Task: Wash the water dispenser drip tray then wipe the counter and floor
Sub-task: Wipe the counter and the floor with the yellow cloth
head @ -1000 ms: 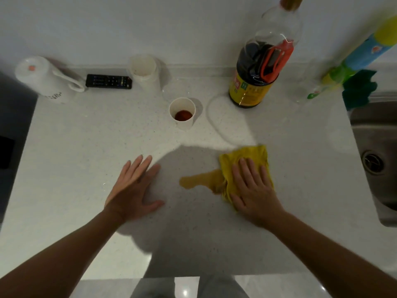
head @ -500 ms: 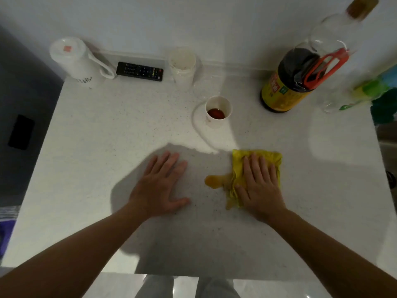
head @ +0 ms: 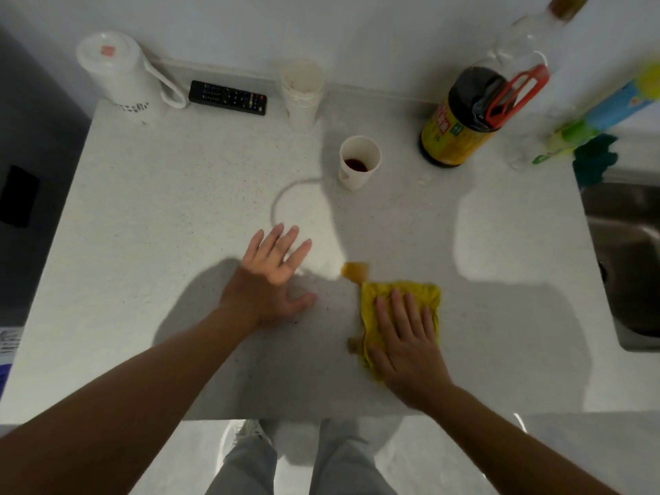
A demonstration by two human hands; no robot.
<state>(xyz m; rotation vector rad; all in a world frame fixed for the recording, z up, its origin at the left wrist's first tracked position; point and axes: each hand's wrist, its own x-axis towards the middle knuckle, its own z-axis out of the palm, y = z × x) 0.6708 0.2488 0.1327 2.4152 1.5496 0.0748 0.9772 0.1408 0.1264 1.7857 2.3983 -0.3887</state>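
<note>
We're at a white speckled counter [head: 150, 216] against the wall. Our right hand [head: 407, 337] lies flat, fingers spread, pressing the yellow cloth [head: 371, 298]; an amber smear [head: 354, 271] sits just beyond it. Our left hand [head: 271, 280] rests open and empty alongside. Near edge just behind the wrists, sink [head: 628, 251] off right, clear surface left.

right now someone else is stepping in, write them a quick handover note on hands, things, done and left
Right hand: flat, pressing the yellow cloth on the counter.
Left hand: open, empty, resting on the counter.
Paper cup with dark liquid and the dark sauce bottle stand behind the cloth; sink at right.
Done: counter wiping is under way. Drip tray not in view, cannot tell.
Left: an orange-brown smear beside the cloth, the rest of the counter, then the floor.
</note>
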